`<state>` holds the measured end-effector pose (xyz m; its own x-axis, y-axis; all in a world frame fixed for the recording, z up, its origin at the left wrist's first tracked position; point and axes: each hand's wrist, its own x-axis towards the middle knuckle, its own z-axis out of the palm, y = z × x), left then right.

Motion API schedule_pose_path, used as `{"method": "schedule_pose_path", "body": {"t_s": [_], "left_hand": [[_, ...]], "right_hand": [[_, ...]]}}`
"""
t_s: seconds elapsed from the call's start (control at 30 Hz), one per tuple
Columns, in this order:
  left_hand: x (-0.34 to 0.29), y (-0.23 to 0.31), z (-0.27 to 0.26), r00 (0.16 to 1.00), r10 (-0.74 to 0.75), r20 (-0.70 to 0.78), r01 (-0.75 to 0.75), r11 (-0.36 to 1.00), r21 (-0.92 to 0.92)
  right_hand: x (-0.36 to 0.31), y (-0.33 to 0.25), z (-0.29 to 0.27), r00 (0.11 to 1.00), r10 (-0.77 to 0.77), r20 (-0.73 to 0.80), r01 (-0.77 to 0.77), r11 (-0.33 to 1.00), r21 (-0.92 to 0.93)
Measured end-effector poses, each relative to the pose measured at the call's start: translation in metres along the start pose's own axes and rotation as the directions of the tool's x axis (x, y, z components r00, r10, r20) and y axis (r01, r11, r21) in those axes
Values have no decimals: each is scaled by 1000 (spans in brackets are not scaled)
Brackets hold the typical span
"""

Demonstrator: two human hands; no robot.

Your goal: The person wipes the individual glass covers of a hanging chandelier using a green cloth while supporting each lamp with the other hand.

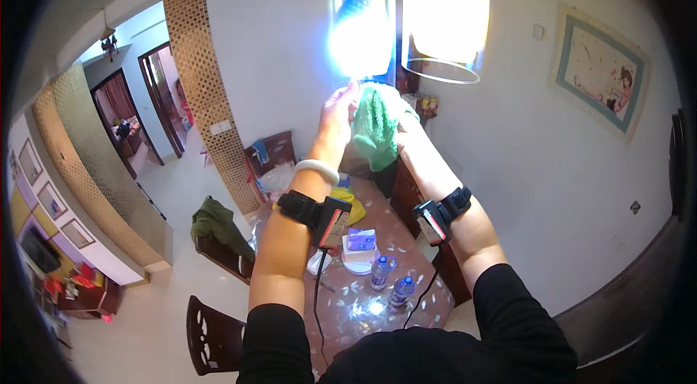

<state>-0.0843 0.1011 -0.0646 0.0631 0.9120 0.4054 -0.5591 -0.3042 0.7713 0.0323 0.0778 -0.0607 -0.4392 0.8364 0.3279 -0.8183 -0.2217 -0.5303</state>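
Both my arms reach up toward a lit pendant lamp (pixel 361 39), blue-white with a clear glass cylinder around it. At its lower end, the fingers of my left hand (pixel 337 112) are closed on the glass rim, partly lost in glare. My right hand (pixel 406 117) is closed on a green cloth (pixel 376 126), which is bunched against the bottom of the same lamp and hangs down between my hands. Cloth hides most of my right fingers. Close by on the right hangs a second lit lamp (pixel 449 10), amber, inside its own clear glass cylinder.
Below me stands a brown patterned table (pixel 428 304) bearing a water bottle (pixel 380 273), another bottle (pixel 401 290), a tissue pack (pixel 361 239) and a yellow bag (pixel 348 206). Chairs flank its left side, one draped with a green jacket (pixel 214 221). A framed clock picture (pixel 602 72) hangs right.
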Motion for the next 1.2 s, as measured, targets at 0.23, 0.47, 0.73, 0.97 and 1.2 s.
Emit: {"method": "schedule_pose_path", "body": {"t_s": [0.23, 0.47, 0.73, 0.97, 1.2], "left_hand": [[-6, 5, 14, 998, -24, -53, 27, 997, 67], [-3, 5, 5, 998, -14, -53, 17, 998, 54], [-2, 2, 9, 997, 21, -79, -22, 1000, -15], [-3, -1, 18, 994, -10, -107, 0, 996, -88], [0, -13, 25, 994, 56, -91, -70, 984, -165]], "right_hand": [[13, -1, -31, 976, -209, -64, 209, 978, -20], [19, -1, -28, 977, -112, -183, 123, 991, 52], [24, 10, -26, 879, -442, -177, 400, 888, -228], [18, 25, -2, 788, -566, -242, 478, 810, -339], [17, 18, 5, 752, -548, -366, 435, 830, -348]]}}
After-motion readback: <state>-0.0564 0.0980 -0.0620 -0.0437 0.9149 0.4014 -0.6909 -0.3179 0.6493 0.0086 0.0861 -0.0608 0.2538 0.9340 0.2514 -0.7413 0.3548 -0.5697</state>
